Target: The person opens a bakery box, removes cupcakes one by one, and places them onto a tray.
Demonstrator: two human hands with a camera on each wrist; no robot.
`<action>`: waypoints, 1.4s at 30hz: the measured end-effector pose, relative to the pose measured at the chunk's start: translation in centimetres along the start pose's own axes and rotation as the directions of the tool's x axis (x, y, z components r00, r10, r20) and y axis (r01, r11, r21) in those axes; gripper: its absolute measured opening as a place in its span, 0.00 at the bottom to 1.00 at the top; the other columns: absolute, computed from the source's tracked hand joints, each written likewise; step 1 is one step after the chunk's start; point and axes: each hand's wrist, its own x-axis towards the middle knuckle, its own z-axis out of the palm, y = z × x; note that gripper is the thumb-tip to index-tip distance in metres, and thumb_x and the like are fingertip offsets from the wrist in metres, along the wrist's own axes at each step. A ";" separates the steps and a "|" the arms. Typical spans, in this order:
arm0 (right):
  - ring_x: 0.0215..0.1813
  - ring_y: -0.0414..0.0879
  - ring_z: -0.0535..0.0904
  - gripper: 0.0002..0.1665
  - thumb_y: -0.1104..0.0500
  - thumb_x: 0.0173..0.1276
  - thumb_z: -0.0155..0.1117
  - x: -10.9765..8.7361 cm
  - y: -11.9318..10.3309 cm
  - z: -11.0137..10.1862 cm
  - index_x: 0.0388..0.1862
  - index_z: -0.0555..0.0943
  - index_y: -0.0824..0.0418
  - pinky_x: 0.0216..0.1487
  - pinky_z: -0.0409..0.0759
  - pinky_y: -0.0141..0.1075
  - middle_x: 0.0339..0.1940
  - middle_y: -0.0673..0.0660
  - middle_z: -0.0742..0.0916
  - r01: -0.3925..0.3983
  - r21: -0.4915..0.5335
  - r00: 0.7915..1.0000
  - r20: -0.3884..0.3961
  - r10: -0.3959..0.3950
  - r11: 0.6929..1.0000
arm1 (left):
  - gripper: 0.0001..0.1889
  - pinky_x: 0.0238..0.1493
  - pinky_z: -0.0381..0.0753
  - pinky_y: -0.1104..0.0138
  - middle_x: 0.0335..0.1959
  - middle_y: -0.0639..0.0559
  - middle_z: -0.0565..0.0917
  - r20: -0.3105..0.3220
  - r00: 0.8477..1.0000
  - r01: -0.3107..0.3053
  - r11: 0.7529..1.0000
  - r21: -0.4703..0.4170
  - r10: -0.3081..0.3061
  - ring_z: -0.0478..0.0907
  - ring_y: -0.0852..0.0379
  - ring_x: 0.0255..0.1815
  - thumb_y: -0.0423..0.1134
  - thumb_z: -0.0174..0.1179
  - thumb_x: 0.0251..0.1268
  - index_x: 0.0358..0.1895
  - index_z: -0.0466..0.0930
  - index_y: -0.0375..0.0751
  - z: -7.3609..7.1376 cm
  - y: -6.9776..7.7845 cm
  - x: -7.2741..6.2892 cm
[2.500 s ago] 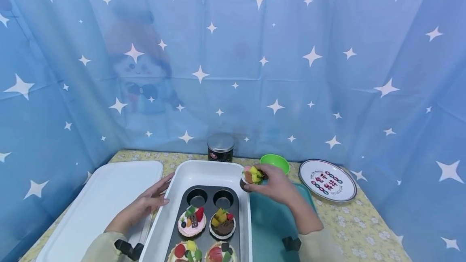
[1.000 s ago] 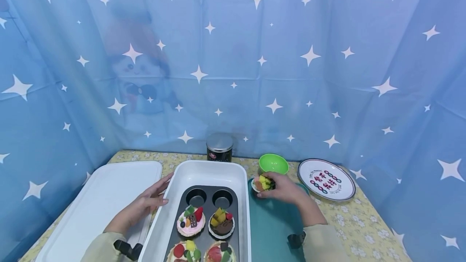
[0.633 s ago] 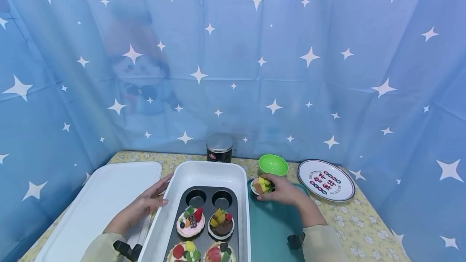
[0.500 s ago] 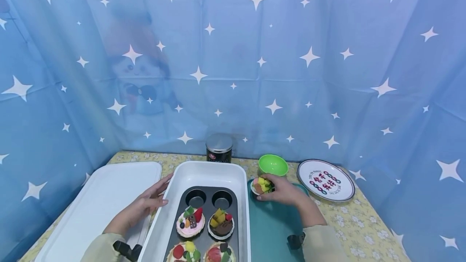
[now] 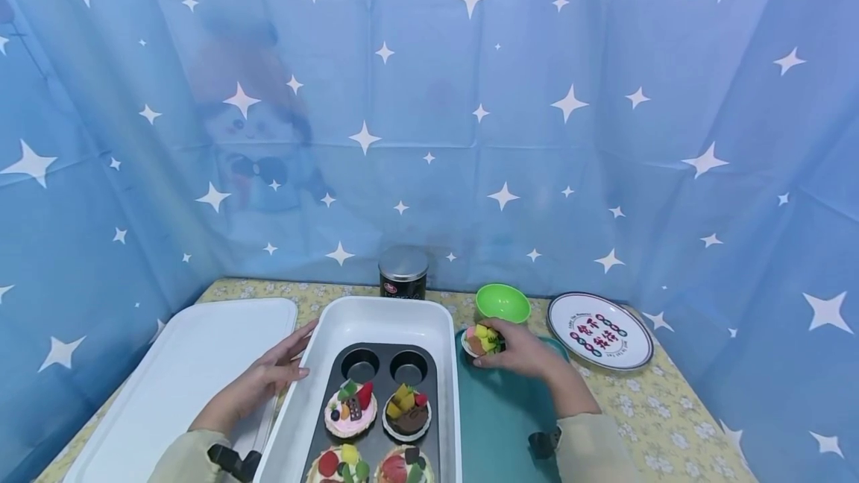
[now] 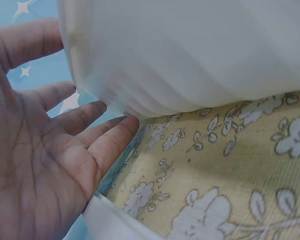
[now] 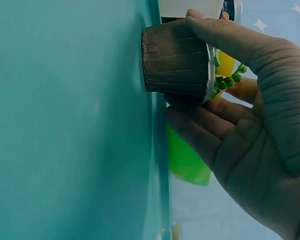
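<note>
My right hand (image 5: 526,349) holds a cupcake (image 5: 481,340) topped with yellow and pink fruit pieces, at the far left corner of the teal tray (image 5: 510,416). In the right wrist view its brown ribbed cup (image 7: 177,60) sits upright with its base right at the tray's surface, thumb on one side and fingers on the other. My left hand (image 5: 258,379) rests on the left side of a white deep pan (image 5: 385,311), fingers extended along its outer wall. Inside the pan lies a dark muffin tin (image 5: 385,375) bearing several fruit-topped cupcakes (image 5: 351,410); its two far cups are bare.
A white lid-like tray (image 5: 194,364) lies at the left. Behind the pan stands a dark can (image 5: 403,274) with a silver lid. A green bowl (image 5: 503,302) and a lettered white plate (image 5: 600,330) stand at the back right, on a yellow floral cloth (image 5: 644,408).
Over the earliest interval my right hand carried the cupcake from the white pan's right rim down to the teal tray. Since then it has stayed nearly still. The left hand has kept its place.
</note>
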 end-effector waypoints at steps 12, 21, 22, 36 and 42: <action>0.52 0.48 0.77 0.43 0.45 0.58 0.79 0.0 0.0 0.0 0.69 0.74 0.58 0.52 0.77 0.49 0.53 0.52 0.82 -0.011 0.015 1.000 0.000 0.011 1.000 | 0.45 0.72 0.60 0.42 0.81 0.36 0.48 -0.022 1.000 0.022 1.000 0.016 -0.022 0.47 0.31 0.79 0.41 0.57 0.67 0.83 0.42 0.53 0.2 0.0 -0.1; 0.52 0.48 0.77 0.43 0.45 0.58 0.79 0.1 0.1 0.1 0.69 0.74 0.59 0.51 0.77 0.49 0.53 0.51 0.82 -0.008 0.006 1.000 -0.002 0.008 1.000 | 0.45 0.72 0.59 0.41 0.81 0.36 0.48 -0.026 0.999 0.023 1.000 0.019 -0.023 0.47 0.30 0.79 0.40 0.57 0.67 0.83 0.42 0.54 0.1 -0.3 0.0; 0.51 0.47 0.77 0.43 0.45 0.58 0.79 0.1 0.1 0.1 0.69 0.74 0.59 0.51 0.77 0.48 0.53 0.51 0.82 -0.007 0.006 1.000 -0.003 0.007 1.000 | 0.45 0.72 0.58 0.41 0.82 0.37 0.48 -0.028 0.999 0.026 0.999 0.020 -0.025 0.47 0.30 0.79 0.41 0.57 0.67 0.83 0.42 0.54 0.1 -0.3 0.0; 0.52 0.48 0.76 0.44 0.43 0.59 0.78 -0.1 0.1 -0.2 0.69 0.74 0.60 0.52 0.77 0.49 0.54 0.52 0.82 0.009 0.034 1.000 0.001 -0.010 0.999 | 0.44 0.72 0.60 0.41 0.81 0.37 0.49 -0.035 0.999 0.021 0.999 0.034 -0.020 0.49 0.31 0.79 0.41 0.57 0.67 0.83 0.44 0.55 0.2 -0.2 0.1; 0.53 0.48 0.76 0.45 0.43 0.59 0.78 -0.1 0.1 -0.2 0.70 0.73 0.61 0.53 0.76 0.50 0.55 0.52 0.81 0.007 0.037 1.000 0.000 -0.007 0.999 | 0.44 0.73 0.58 0.41 0.82 0.39 0.48 -0.036 0.999 0.027 0.999 0.034 -0.026 0.46 0.32 0.79 0.42 0.57 0.67 0.83 0.44 0.55 0.2 -0.2 0.0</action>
